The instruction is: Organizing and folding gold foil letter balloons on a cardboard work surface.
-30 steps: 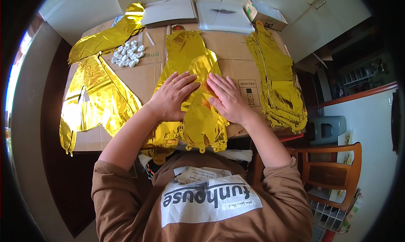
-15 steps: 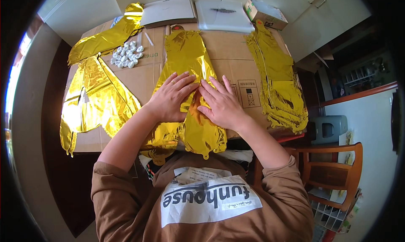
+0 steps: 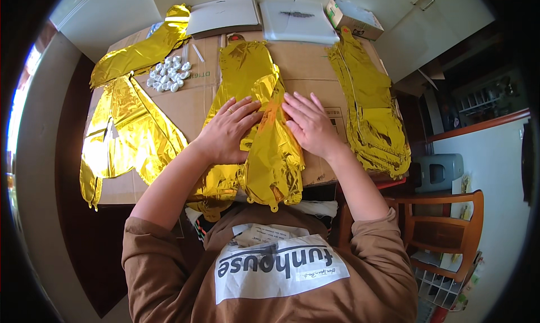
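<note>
A flat, uninflated gold foil balloon [image 3: 273, 168] lies in front of me, its near end folded and hanging at the table's front edge. My left hand [image 3: 228, 131] rests flat on the left side of this balloon, fingers stretched out and a ring on one of them. Along its right edge lies my right hand [image 3: 313, 125], fingers extended, fingertips at the foil and the palm over the cardboard. Neither hand grips anything. Creases run through the foil between the two hands, which reflects an orange tint.
Cardboard [image 3: 197, 103] covers the table. More gold foil balloons lie at the left [image 3: 132, 134] and right [image 3: 368, 106]. Several small white pieces [image 3: 169, 75] sit in a pile. A white stack [image 3: 224, 14], a clear plastic sheet [image 3: 301, 25] and an open box [image 3: 354, 18] line the back.
My right hand has slid rightward, from the balloon's middle to its right edge, and the foil there has folded and shifted. My left hand has stayed in place.
</note>
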